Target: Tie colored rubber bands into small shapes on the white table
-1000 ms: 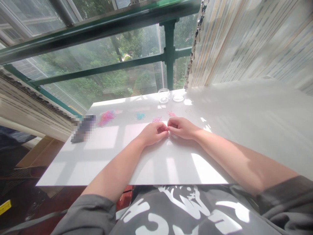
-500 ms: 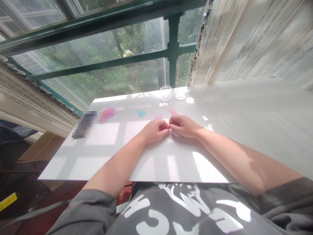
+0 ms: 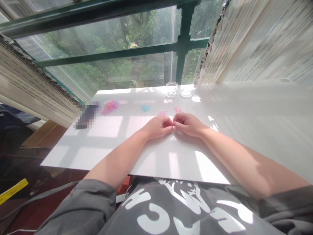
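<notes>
My left hand (image 3: 160, 126) and my right hand (image 3: 187, 124) meet fingertip to fingertip over the white table (image 3: 97, 143). Both are closed in a pinch, and whatever lies between the fingers is too small to make out. Just beyond them are a small pink-purple pile (image 3: 162, 113) and a pink-red pile (image 3: 177, 109) of thin, loop-like pieces. A teal pile (image 3: 145, 108) of similar pieces sits further left. The largest heap (image 3: 111, 107), mixed pink, orange and purple, lies at the far left.
A clear round jar (image 3: 171, 90) stands near the table's back edge, with a clear round lid or dish (image 3: 186, 93) to its right. A blurred dark object (image 3: 87, 116) lies at the left edge. Behind is a green-framed window (image 3: 110, 55), with a striped curtain (image 3: 254, 39) at right.
The whole view has shifted, so the table and hands appear slightly further right. My hands keep the same pinched pose, fingertips together.
</notes>
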`<action>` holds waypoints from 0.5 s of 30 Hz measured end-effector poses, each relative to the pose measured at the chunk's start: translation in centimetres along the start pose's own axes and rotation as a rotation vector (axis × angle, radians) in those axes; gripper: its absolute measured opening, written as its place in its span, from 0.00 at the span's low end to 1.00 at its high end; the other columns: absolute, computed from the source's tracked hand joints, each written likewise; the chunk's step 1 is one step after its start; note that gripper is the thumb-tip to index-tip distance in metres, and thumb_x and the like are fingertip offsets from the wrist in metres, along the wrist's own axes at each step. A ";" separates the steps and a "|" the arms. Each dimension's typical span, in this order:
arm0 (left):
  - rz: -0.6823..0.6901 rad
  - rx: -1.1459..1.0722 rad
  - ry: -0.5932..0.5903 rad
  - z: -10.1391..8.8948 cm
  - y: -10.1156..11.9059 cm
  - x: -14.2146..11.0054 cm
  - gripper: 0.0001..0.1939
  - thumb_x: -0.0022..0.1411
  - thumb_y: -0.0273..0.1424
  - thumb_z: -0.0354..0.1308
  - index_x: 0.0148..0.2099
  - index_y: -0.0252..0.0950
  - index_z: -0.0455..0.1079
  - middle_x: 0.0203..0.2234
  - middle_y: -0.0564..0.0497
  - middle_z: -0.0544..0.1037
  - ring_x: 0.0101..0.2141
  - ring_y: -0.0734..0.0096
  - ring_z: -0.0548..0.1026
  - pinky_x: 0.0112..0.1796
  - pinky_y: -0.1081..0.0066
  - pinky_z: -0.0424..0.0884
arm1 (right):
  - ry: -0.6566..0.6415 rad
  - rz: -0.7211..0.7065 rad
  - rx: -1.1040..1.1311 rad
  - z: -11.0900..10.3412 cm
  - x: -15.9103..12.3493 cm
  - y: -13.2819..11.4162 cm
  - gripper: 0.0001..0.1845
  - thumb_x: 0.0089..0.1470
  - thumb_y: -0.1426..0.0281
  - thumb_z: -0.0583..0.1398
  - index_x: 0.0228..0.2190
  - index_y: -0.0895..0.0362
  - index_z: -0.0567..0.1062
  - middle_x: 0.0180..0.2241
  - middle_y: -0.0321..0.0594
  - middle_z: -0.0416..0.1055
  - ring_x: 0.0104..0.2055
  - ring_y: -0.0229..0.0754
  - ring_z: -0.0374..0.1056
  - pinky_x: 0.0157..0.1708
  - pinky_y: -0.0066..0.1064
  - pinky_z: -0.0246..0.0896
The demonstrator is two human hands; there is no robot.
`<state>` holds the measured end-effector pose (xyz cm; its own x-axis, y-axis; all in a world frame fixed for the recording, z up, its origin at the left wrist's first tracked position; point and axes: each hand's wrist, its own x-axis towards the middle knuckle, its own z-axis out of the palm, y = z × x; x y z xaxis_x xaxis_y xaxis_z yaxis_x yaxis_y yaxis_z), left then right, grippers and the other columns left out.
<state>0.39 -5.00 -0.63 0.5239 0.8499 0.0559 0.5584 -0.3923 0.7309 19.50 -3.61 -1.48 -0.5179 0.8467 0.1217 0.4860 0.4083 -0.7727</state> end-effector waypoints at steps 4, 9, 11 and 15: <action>-0.003 0.002 0.002 -0.1 0.1 0.0 0.08 0.55 0.34 0.54 0.35 0.36 0.70 0.29 0.53 0.76 0.30 0.71 0.72 0.32 0.71 0.66 | 0.000 0.008 0.007 0.0 0.0 0.0 0.07 0.49 0.66 0.55 0.26 0.57 0.69 0.21 0.33 0.63 0.24 0.35 0.56 0.25 0.27 0.50; -0.004 0.021 0.004 -0.1 0.2 0.0 0.08 0.55 0.34 0.54 0.35 0.36 0.70 0.29 0.53 0.77 0.30 0.71 0.72 0.32 0.72 0.66 | 0.008 0.012 0.008 0.0 0.0 -0.1 0.08 0.48 0.66 0.55 0.25 0.57 0.68 0.21 0.33 0.62 0.24 0.35 0.56 0.25 0.27 0.50; -0.004 0.029 0.002 -0.1 0.2 0.0 0.07 0.55 0.34 0.54 0.35 0.36 0.70 0.29 0.53 0.77 0.30 0.71 0.72 0.31 0.72 0.65 | 0.003 0.018 0.011 0.0 0.0 -0.1 0.08 0.49 0.65 0.55 0.25 0.57 0.68 0.20 0.32 0.61 0.23 0.34 0.56 0.24 0.27 0.49; -0.004 0.026 -0.001 -0.1 0.1 0.0 0.08 0.55 0.34 0.54 0.35 0.37 0.70 0.29 0.53 0.77 0.30 0.70 0.72 0.31 0.72 0.65 | -0.006 0.017 0.007 0.0 -0.1 -0.1 0.08 0.49 0.65 0.54 0.26 0.57 0.68 0.21 0.32 0.61 0.23 0.35 0.56 0.24 0.27 0.50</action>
<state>0.42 -5.02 -0.46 0.5219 0.8514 0.0526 0.5768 -0.3977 0.7135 19.48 -3.69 -1.46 -0.5139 0.8515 0.1042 0.4899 0.3910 -0.7792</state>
